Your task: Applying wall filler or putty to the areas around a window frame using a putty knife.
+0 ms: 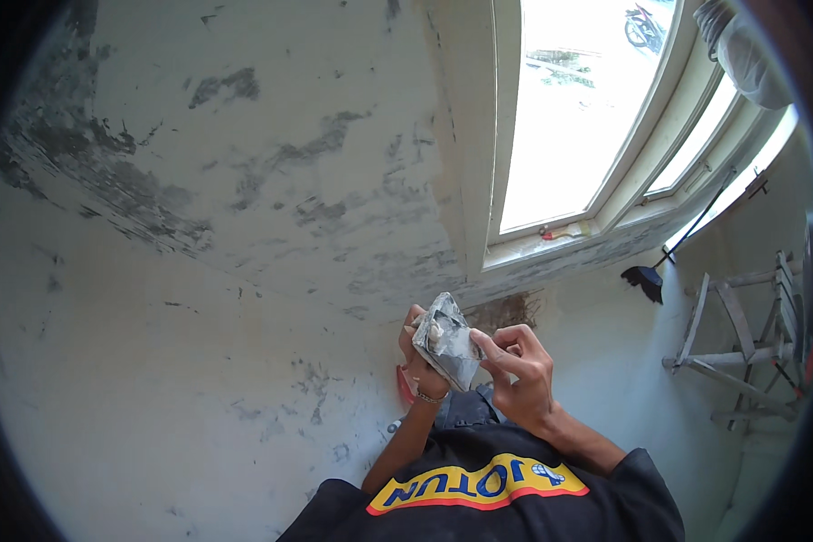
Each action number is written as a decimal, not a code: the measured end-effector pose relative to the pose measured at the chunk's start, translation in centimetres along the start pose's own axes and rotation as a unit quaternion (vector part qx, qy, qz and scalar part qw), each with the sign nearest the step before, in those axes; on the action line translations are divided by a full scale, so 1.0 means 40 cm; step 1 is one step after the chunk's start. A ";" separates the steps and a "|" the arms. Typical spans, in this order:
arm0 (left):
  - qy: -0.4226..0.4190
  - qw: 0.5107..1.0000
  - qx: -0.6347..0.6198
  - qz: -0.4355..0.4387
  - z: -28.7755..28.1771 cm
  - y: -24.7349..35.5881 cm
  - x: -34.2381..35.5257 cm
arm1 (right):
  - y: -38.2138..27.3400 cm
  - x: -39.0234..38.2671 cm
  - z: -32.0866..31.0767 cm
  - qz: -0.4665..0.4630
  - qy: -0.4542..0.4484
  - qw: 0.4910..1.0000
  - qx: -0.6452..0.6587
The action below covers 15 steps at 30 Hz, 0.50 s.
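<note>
A flat, grey, four-cornered plate smeared with pale putty is held up in front of my chest, tilted, with a small white lump on its face. My left hand is wrapped round its left side, the fingers partly behind it. At its right edge, my right hand has bent fingers, and the thumb and forefinger press together on that edge. Whether a second thin blade lies against the plate cannot be made out.
Patchy grey-and-white wall rises ahead and left. A bright window has a red-and-yellow item on its sill. To the right are a black-headed broom and a wooden stepladder. A red object is below my left hand.
</note>
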State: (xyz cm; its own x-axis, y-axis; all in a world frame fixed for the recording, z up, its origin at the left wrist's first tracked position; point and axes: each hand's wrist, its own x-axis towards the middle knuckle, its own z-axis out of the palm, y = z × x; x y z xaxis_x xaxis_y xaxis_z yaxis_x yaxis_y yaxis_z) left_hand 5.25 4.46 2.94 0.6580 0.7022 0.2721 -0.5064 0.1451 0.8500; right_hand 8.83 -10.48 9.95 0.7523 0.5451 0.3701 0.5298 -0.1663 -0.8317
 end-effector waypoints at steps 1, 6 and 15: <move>-0.004 1.000 0.000 -0.002 0.012 -0.009 -0.013 | -0.014 0.021 -0.001 -0.014 0.010 1.000 0.009; 0.027 0.966 -0.215 -0.139 -0.010 0.023 -0.006 | -0.015 0.073 -0.061 0.012 0.004 0.993 0.115; -0.010 0.850 -0.384 -0.360 -0.094 0.028 0.001 | 0.169 0.129 -0.135 0.201 -0.422 0.745 0.477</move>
State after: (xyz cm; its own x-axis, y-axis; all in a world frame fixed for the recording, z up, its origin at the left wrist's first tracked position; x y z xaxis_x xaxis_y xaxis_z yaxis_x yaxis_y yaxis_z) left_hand 2.62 7.24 2.19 0.9571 0.2278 -0.1794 -0.1778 0.9498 0.2575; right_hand 18.39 -13.22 8.47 0.0482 0.9978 -0.0448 -0.4931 -0.0153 -0.8698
